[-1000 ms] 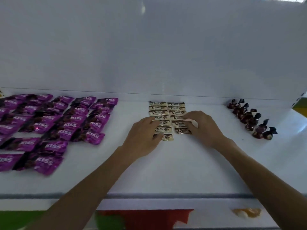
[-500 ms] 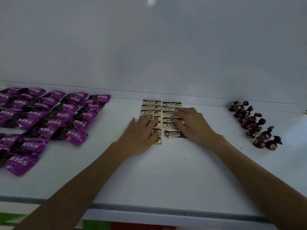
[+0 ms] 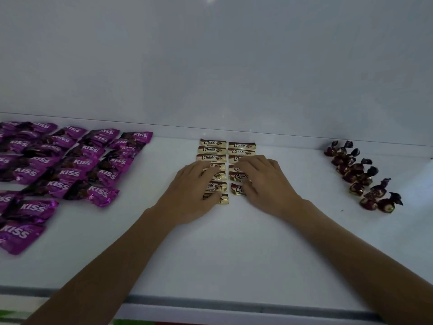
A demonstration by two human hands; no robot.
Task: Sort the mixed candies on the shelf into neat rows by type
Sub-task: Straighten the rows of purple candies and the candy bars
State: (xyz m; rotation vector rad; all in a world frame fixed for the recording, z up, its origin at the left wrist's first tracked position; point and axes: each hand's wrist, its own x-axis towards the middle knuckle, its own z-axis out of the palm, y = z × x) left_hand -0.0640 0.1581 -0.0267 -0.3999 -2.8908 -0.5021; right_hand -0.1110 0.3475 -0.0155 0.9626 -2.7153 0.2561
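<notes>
Gold "Choco" candies lie in two columns at the middle of the white shelf. My left hand lies flat over the near part of the left column, fingers touching the wrappers. My right hand rests on the right column, its fingers slightly bent over the near candies. Purple "Kiss" candies fill several rows on the left. Dark twisted-wrapper candies form a slanted row on the right.
The shelf's white back wall rises just behind the candies. The shelf's grey front edge runs along the bottom of the view. Bare shelf surface lies between the candy groups and in front of my hands.
The view has tilted up a little. Both hands stay on the Choco columns; my right hand's fingers have drawn back slightly toward the near candies.
</notes>
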